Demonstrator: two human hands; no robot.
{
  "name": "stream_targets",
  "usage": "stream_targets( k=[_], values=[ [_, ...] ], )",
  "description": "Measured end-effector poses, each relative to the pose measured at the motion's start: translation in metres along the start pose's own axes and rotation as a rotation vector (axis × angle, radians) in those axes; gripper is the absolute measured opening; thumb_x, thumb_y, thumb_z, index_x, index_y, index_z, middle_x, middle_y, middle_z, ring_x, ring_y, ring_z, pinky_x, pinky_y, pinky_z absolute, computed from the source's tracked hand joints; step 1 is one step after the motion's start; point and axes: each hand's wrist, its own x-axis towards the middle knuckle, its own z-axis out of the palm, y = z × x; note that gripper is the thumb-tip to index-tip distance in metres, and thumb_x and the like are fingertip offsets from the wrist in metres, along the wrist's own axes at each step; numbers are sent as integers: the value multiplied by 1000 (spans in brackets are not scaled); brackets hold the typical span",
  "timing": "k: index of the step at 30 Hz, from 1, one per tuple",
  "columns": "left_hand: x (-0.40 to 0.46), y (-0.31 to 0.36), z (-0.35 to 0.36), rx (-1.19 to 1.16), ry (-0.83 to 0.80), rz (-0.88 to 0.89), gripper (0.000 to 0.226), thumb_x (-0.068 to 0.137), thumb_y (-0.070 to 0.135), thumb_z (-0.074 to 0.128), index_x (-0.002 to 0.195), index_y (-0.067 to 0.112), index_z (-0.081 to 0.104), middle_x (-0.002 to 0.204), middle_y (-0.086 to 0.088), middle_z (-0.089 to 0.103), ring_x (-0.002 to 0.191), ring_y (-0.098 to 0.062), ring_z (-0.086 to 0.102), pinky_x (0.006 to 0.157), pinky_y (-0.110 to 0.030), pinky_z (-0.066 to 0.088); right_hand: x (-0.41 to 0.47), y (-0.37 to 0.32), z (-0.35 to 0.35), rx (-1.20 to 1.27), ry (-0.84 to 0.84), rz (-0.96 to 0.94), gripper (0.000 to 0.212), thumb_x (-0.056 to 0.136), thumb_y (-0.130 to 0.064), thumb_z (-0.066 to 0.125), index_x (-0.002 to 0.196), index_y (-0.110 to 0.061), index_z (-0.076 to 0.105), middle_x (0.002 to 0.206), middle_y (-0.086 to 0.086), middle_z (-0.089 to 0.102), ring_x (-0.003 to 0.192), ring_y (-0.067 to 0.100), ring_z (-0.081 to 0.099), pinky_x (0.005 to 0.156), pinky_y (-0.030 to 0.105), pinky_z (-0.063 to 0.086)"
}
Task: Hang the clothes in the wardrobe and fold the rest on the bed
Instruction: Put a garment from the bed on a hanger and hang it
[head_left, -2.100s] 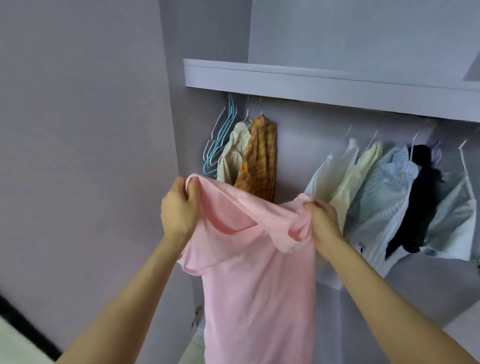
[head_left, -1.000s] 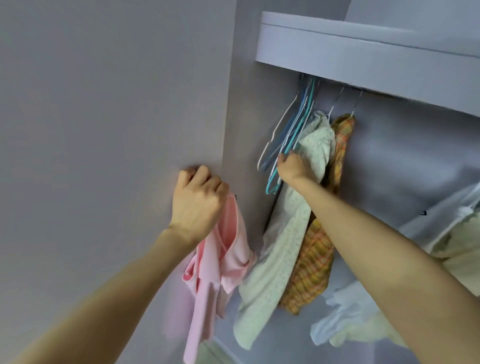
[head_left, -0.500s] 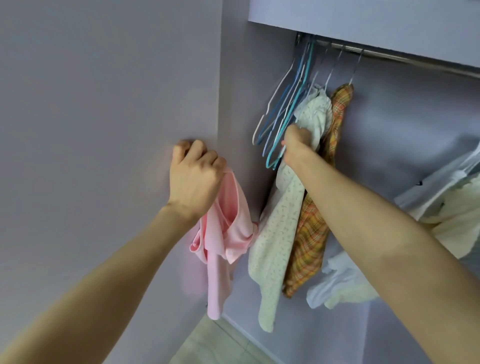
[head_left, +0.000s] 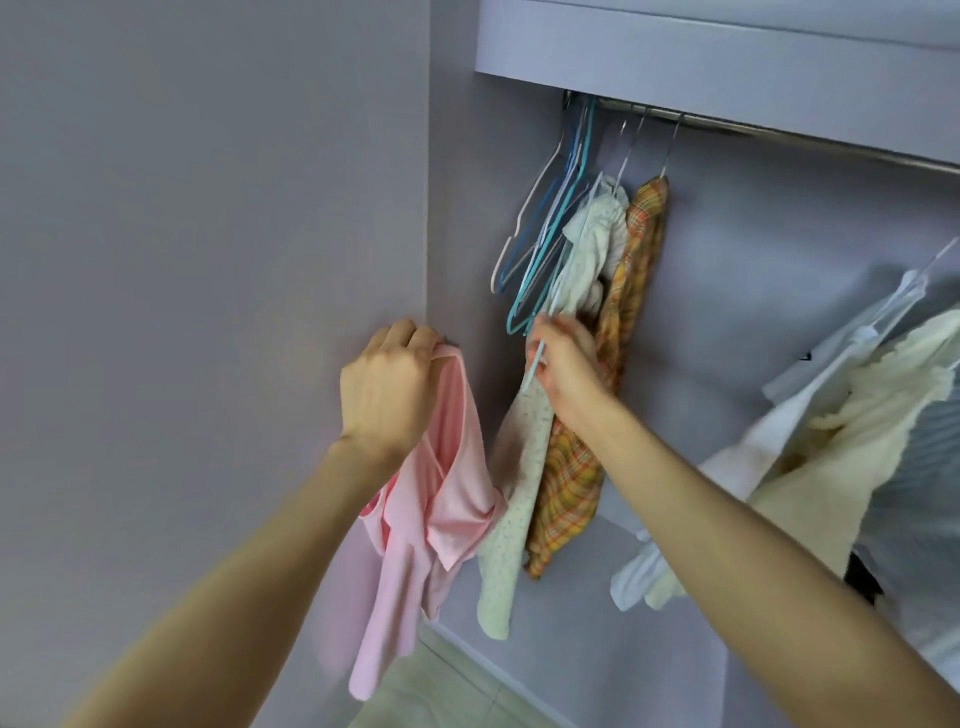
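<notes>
From the head camera we see our left hand (head_left: 387, 384) gripping the collar of a soft pink cotton shirt (head_left: 426, 514), which hangs beside the lilac wardrobe side panel (head_left: 208, 260). Our right hand (head_left: 563, 364) pinches a thin light-blue wire hanger (head_left: 558, 291) at the left end of the metal rail (head_left: 779, 127), against a cream speckled garment (head_left: 519, 493).
</notes>
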Motion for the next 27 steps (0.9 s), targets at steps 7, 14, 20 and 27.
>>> stream_targets(
  k=[7, 14, 20, 27],
  values=[
    [-24, -9, 17, 5, -122, -87, 23, 94, 12, 41, 111, 8, 57, 104, -14, 55, 82, -44, 59, 65, -40, 41, -84, 56, -71, -234, -116, 22, 29, 85, 15, 45, 79, -12, 51, 78, 3, 60, 62, 10, 59, 57, 18, 48],
    [-27, -1, 33, -340, -250, -191, 21, 96, 12, 44, 95, -3, 59, 111, -23, 54, 99, -42, 53, 79, -34, 35, -83, 47, -89, -304, 130, 16, 27, 90, -18, 61, 64, -18, 51, 49, -10, 45, 45, 5, 40, 45, 15, 33],
    [-29, 28, 36, -182, -336, -138, 28, 95, 33, 46, 91, 10, 62, 110, -14, 45, 92, -39, 55, 74, -40, 42, -114, 72, -143, -374, 396, -226, 50, 95, -23, 52, 49, -16, 34, 42, -8, 32, 46, 6, 32, 50, 17, 31],
    [-22, 69, 46, -19, -524, -251, 54, 95, 49, 24, 116, 8, 52, 119, -25, 44, 104, -47, 52, 87, -46, 41, -129, 45, -177, 143, 525, -115, 49, 100, -21, 41, 53, -22, 28, 39, -13, 29, 36, 2, 31, 43, 13, 29]
  ],
)
